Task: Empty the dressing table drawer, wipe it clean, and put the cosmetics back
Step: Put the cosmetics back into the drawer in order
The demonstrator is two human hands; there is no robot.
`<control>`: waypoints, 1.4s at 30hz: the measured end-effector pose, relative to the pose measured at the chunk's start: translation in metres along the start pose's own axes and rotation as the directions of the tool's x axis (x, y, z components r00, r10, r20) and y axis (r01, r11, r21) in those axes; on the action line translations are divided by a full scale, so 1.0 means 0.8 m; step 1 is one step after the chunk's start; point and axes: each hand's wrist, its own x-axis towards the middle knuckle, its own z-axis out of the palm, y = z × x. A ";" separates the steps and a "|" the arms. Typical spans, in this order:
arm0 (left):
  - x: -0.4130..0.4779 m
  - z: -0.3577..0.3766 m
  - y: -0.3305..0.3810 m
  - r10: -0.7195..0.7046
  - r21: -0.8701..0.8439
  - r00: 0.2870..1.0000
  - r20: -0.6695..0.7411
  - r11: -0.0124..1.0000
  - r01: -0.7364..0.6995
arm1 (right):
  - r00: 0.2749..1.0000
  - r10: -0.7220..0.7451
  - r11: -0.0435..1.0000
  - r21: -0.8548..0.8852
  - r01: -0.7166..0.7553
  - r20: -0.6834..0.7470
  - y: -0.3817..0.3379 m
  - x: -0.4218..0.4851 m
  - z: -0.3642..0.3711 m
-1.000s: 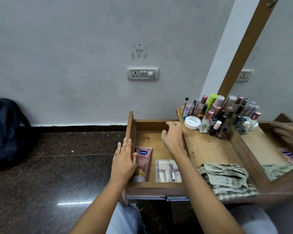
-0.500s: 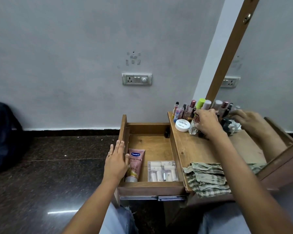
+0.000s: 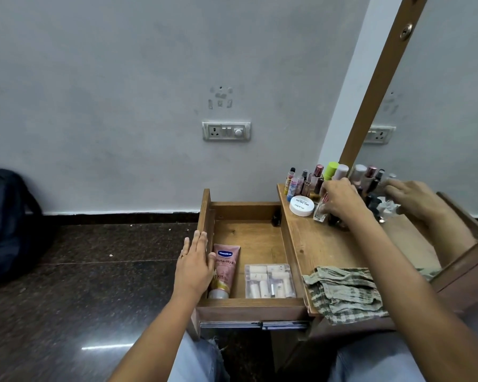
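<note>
With the left hand (image 3: 195, 267) flat on the left wall of the open wooden drawer (image 3: 249, 306), the right hand (image 3: 340, 199), curled round a small clear glass bottle (image 3: 321, 213) among crowded cosmetics (image 3: 301, 183) right of the drawer, should lift straight up.

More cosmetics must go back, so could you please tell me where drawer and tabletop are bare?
The drawer floor is bare behind the Vaseline tube and clear box, bar a dark bottle in its back corner. The tabletop is bare between the bottle cluster and the cloth. Its back is crowded, where the right hand holds a glass bottle.
</note>
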 end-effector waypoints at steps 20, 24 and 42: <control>0.002 0.003 -0.002 0.013 -0.014 1.000 -0.009 1.000 -0.013 | 0.987 0.060 0.865 0.485 -0.126 0.149 -0.236 0.024 0.143; 0.002 0.004 -0.003 0.029 -0.014 0.999 -0.021 0.999 -0.029 | 0.987 0.121 0.839 0.521 -0.158 0.105 -0.242 0.036 0.176; 0.002 0.003 -0.003 0.027 -0.006 0.999 -0.024 1.000 -0.028 | 0.929 0.322 0.592 0.727 -0.347 0.181 -0.266 0.037 0.233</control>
